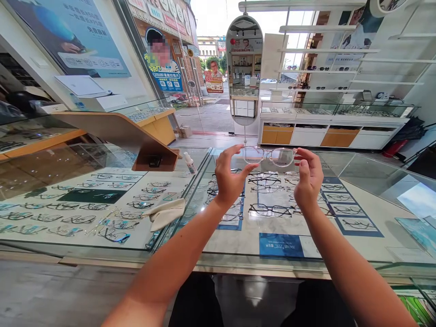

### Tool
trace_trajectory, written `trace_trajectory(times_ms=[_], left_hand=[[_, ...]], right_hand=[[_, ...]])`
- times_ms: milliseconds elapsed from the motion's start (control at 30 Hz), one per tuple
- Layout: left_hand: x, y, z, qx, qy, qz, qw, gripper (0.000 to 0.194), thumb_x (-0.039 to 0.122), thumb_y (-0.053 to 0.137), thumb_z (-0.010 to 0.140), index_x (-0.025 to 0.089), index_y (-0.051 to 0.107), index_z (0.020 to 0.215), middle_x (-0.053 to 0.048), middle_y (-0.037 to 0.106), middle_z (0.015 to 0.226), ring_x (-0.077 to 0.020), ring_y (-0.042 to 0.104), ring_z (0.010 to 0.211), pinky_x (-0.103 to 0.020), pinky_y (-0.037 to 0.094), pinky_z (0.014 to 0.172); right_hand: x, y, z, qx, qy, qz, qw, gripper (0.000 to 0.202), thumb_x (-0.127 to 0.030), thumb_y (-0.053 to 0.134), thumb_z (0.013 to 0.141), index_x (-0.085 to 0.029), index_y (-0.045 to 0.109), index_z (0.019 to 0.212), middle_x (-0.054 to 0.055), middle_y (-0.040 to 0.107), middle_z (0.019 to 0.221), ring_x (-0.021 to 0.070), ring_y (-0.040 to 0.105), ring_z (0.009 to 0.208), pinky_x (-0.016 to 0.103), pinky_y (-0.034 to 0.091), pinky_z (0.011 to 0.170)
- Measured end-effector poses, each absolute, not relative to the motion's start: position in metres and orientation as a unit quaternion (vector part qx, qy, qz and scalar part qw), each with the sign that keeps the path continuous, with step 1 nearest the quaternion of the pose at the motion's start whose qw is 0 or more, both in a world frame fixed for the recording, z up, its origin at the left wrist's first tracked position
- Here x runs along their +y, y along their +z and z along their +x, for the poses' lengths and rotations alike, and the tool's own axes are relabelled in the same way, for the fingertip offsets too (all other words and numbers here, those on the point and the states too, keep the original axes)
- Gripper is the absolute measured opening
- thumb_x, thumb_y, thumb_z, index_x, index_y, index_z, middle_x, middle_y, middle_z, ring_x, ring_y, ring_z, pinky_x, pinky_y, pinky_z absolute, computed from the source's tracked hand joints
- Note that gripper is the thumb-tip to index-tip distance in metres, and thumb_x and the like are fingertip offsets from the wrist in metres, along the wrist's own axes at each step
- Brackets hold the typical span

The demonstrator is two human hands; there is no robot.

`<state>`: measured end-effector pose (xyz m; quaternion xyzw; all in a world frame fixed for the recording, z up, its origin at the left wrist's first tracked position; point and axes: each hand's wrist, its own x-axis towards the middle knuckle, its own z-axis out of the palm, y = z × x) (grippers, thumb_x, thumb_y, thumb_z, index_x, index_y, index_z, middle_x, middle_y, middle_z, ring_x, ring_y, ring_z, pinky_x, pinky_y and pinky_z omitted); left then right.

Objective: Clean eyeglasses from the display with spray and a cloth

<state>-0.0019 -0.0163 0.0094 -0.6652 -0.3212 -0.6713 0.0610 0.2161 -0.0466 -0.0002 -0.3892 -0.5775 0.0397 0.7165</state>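
Bright daylight ahead (rather washed out), glare on glass.

The eyeglasses (268,156) have clear round lenses and a thin, light frame — they are held up at twelve o'clock, lenses side by side, above the glass counter (218,243).

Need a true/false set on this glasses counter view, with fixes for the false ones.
1. Both the left hand and right hand are at the raised pair of glasses. True.
2. The pale cloth is draped over the spray bottle. False: they are apart, the cloth nearer the person.
3. The oval mirror is right of the white wall shelves. False: it is left of them.
4. The blue-and-white leaflet is nearer the person than the raised pair. True.
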Motion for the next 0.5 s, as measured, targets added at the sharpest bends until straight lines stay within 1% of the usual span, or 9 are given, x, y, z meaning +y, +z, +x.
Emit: trace_trajectory(times_ms=[133,267,400,500], left_hand=[[-0.0163,0.0122,-0.0035,-0.309,-0.677,-0.666,0.040,0.055,0.054,0.084,0.090,0.027,0.066,0.134,-0.009,0.078,0.130,-0.0240,0.075,0.108,-0.045,0.058,0.101],[-0.0166,0.0123,-0.0047,-0.297,-0.676,-0.673,0.037,0.054,0.053,0.083,0.091,0.028,0.066,0.135,-0.008,0.078,0.132,-0.0233,0.075,0.108,-0.045,0.058,0.102],[-0.0182,0.0115,-0.0044,-0.304,-0.663,-0.681,0.062,0.056,0.057,0.081,0.092,0.028,0.064,0.137,-0.009,0.077,0.133,-0.0244,0.075,0.109,-0.046,0.059,0.100],[-0.0191,0.0109,-0.0040,-0.302,-0.659,-0.680,0.109,0.056,0.055,0.082,0.091,0.027,0.063,0.136,-0.010,0.077,0.131,-0.0266,0.073,0.115,-0.047,0.060,0.098]], right_hand=[[-0.0490,0.0019,0.2149,-0.576,0.024,-0.392,0.716,0.035,-0.045,0.046,0.108,-0.027,0.067,0.131,0.011,0.074,0.129,0.0281,0.074,0.110,0.050,0.059,0.092],[-0.0523,0.0056,0.2127,-0.578,0.026,-0.378,0.723,0.032,-0.044,0.049,0.108,-0.027,0.069,0.127,0.010,0.076,0.124,0.0267,0.074,0.107,0.047,0.060,0.091],[-0.0556,0.0085,0.2113,-0.586,0.030,-0.361,0.724,0.031,-0.045,0.053,0.107,-0.027,0.072,0.123,0.009,0.077,0.121,0.0257,0.074,0.106,0.046,0.059,0.092],[-0.0553,0.0079,0.2119,-0.585,0.037,-0.375,0.718,0.032,-0.046,0.054,0.107,-0.026,0.075,0.121,0.009,0.078,0.118,0.0256,0.074,0.105,0.046,0.060,0.091]])
